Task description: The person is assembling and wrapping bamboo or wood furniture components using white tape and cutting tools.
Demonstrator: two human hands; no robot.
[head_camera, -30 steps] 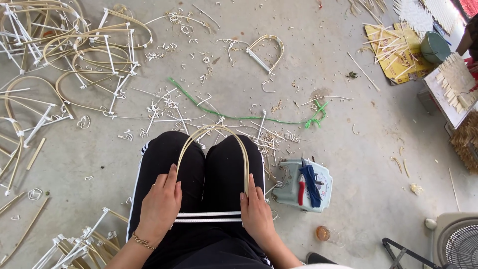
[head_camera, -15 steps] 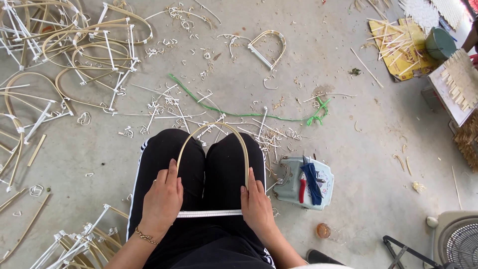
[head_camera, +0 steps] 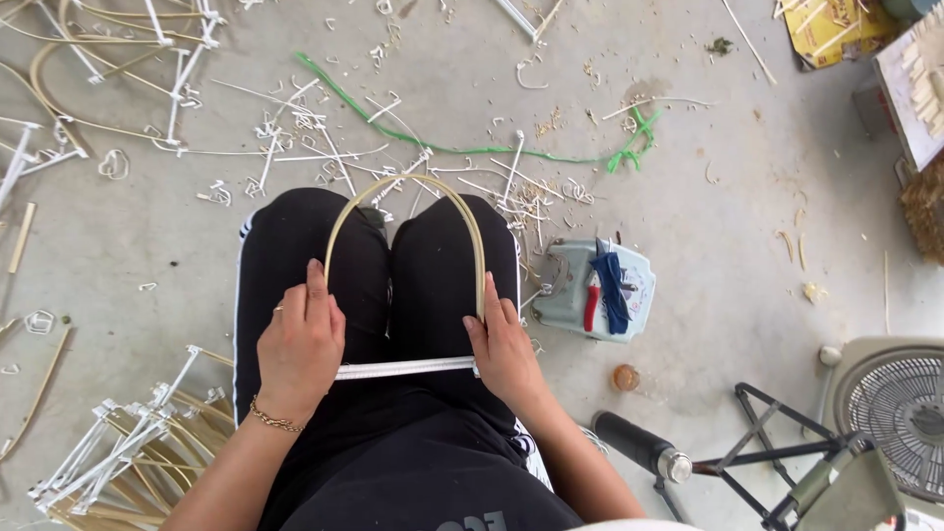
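A bent rattan arch (head_camera: 403, 187) lies over my black-trousered knees, its curve pointing away from me. A white wrapped crossbar (head_camera: 403, 369) joins its two ends across my lap. My left hand (head_camera: 300, 344) lies flat over the arch's left end, gripping where the bar meets it. My right hand (head_camera: 503, 349) holds the right end against my thigh.
A pale blue tin lid (head_camera: 590, 290) with red-handled pliers and a blue strip sits on the floor to my right. Green cord (head_camera: 462, 149) and white offcuts litter the concrete ahead. Finished arches pile up at the left (head_camera: 128, 442). A fan (head_camera: 890, 413) and black metal stand (head_camera: 747, 452) are at the lower right.
The view has tipped downward and closer to my lap. Both hands keep their hold on the arch ends, with the crossbar between them.
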